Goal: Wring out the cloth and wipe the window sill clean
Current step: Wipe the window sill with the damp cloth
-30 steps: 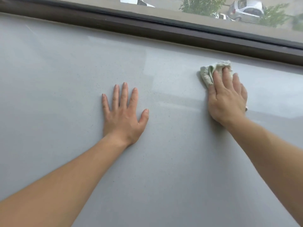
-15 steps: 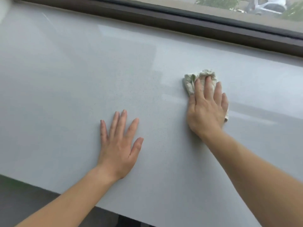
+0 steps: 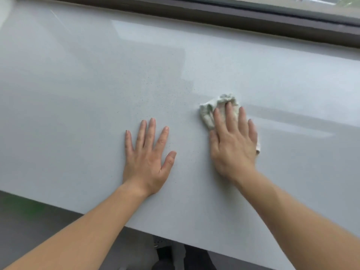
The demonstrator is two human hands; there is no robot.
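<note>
Pale green-white crumpled cloth (image 3: 218, 109) lies bunched under my right hand (image 3: 232, 147), its long axis running from the far-left tip to a small corner poking out by my little finger. That hand presses flat on it, fingers together and straight, not curled round it. Just left of the cloth, my left hand (image 3: 148, 154) rests palm-down with fingers spread on the light grey speckled stone window sill (image 3: 78, 94). Beyond the cloth runs the dark brown window frame (image 3: 214, 14)
</note>
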